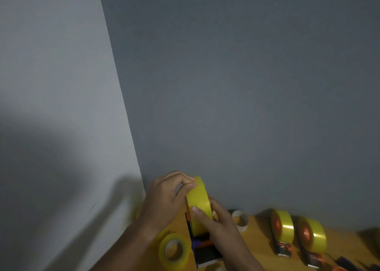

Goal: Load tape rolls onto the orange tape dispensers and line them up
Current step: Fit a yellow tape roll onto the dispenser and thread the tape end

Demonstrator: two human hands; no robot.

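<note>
Hands low in the middle of the frame, both on one yellow tape roll (199, 201) standing on edge over an orange tape dispenser (202, 248). The left hand (164, 198) pinches the roll's top rim, fingers (188, 183) curled together on it; the right hand (213, 219) wraps the lower right side, thumb laid across the glossy face. The dispenser sits on the wooden tabletop (259, 235), its dark body showing beneath the roll.

To the lower right, two loaded dispensers (282, 227) stand side by side, already lined up. A spare yellow roll (173, 250) lies flat at lower left, and a pale, nearly empty core (239, 219) rests behind the right hand.

This roll looks stiff and fairly light, but its wound face is slick; better to hold it by the rims, as now, than by the shiny band. Seating it on the hub likely needs a square, even push.
</note>
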